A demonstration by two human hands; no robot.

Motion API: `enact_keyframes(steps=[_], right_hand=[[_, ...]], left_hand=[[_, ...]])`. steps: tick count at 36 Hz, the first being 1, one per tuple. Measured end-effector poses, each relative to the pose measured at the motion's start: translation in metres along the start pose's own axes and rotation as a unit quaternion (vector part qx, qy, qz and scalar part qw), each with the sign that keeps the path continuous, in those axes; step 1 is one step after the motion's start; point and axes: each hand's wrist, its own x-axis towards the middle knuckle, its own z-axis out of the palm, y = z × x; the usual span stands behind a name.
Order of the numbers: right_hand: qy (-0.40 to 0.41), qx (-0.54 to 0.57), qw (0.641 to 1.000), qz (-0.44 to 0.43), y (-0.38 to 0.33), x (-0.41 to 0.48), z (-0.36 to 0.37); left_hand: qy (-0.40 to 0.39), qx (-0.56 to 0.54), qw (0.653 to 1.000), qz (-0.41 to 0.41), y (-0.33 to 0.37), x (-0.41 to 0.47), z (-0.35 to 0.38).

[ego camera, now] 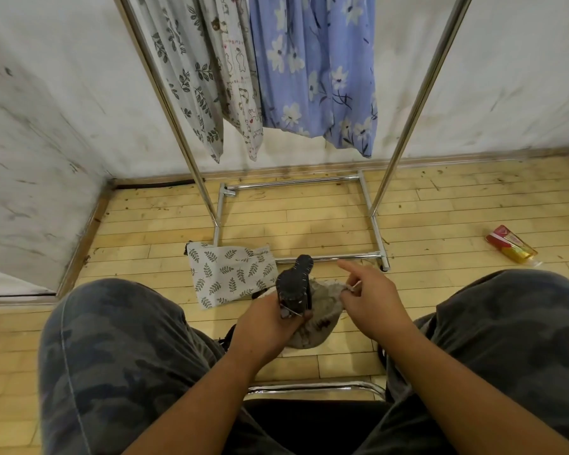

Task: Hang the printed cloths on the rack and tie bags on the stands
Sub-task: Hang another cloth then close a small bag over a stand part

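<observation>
Chrome rack [406, 133] is standing against the wall and carrying three printed cloths side by side: a leaf-print cloth [184, 77], a cartoon-animal cloth [240, 93] and a blue floral cloth [316, 67], all draping freely toward the wooden floor [145, 231]. The hanging part looks done, so the work is probably shifting to the bags.

A leaf-print bag [230, 274] is lying flat on the floor beside the rack's base, close to the person's knees, likely waiting within reach for its turn. A person is sitting with both hands working low between the knees. A grey bag [319, 320] is bunching around the foot of a dark stand [296, 284].

The left hand [263, 326] is wrapping its fingers around the dark stand and the bag's neck, apparently bracing both so the tie can be drawn tight. The right hand [372, 300] is pinching a thin drawstring [355, 285], with the index finger pointing outward, seemingly pulling the cord away from the stand. A red and yellow packet [511, 246] is lying well apart on the floor.
</observation>
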Motion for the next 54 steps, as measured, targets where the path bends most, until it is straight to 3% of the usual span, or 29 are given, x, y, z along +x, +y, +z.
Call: enact_keyframes(steps=[5, 13, 22, 30, 35, 41, 47, 54], right_hand=[[0.023, -0.016, 0.998, 0.05, 0.007, 0.001, 0.002], [0.034, 0.129, 0.982, 0.134, 0.009, 0.003, 0.006], [-0.033, 0.381, 0.902, 0.201, -0.008, 0.0, 0.0], [-0.1, 0.413, 0.887, 0.179, -0.016, -0.003, 0.001], [-0.103, 0.386, 0.902, 0.163, -0.016, -0.004, 0.003], [-0.062, 0.321, 0.935, 0.14, -0.014, -0.003, 0.007], [-0.032, 0.196, 0.977, 0.082, -0.011, -0.005, 0.004], [-0.028, 0.195, 0.979, 0.043, -0.014, -0.004, 0.002]], left_hand=[[0.006, 0.005, 1.0, 0.004, 0.003, -0.002, 0.0], [0.007, -0.006, 1.0, -0.003, 0.002, -0.002, -0.001], [0.005, -0.032, 0.999, -0.009, 0.001, -0.005, 0.001], [0.005, -0.002, 1.0, -0.03, 0.002, -0.004, 0.004], [0.019, 0.049, 0.998, -0.029, 0.006, -0.006, 0.006], [0.006, -0.082, 0.996, -0.031, 0.01, -0.005, 0.001], [-0.001, -0.113, 0.993, -0.042, 0.014, -0.007, 0.0], [-0.028, -0.037, 0.999, -0.011, 0.022, -0.012, 0.0]])
